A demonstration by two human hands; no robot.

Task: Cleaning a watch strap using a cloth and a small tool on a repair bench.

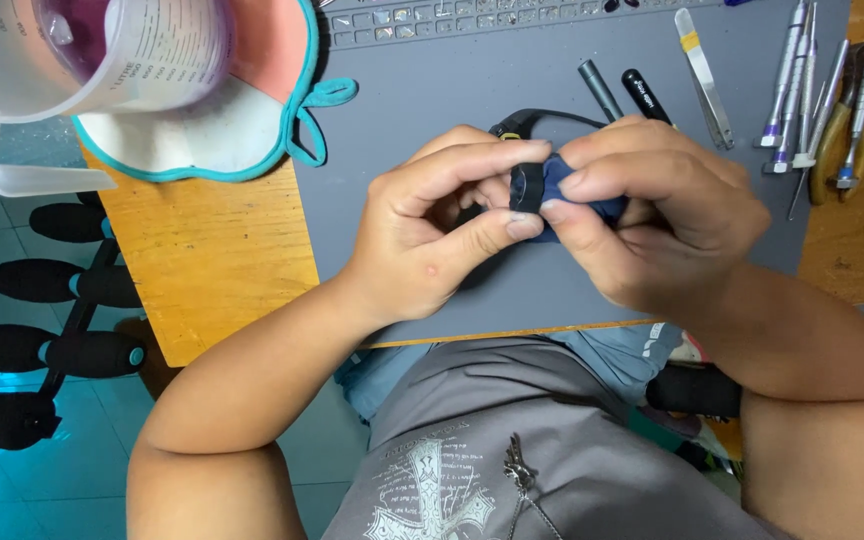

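Both my hands meet over a grey work mat (452, 80). My left hand (432, 225) pinches a small black ring-shaped part (526, 187) between thumb and forefinger. My right hand (652, 215) presses a dark blue cloth (592, 205) against that part and wraps around it. A black strap or cable (542, 118) loops out behind my fingers. Most of the black part is hidden by my fingers.
Two black pens (644, 95), tweezers (702, 75) and several small screwdrivers (802, 90) lie at the mat's far right. A clear measuring jug (102, 50) stands on a teal-edged cloth pad (252, 110) at far left. The wooden table edge (212, 260) runs near my lap.
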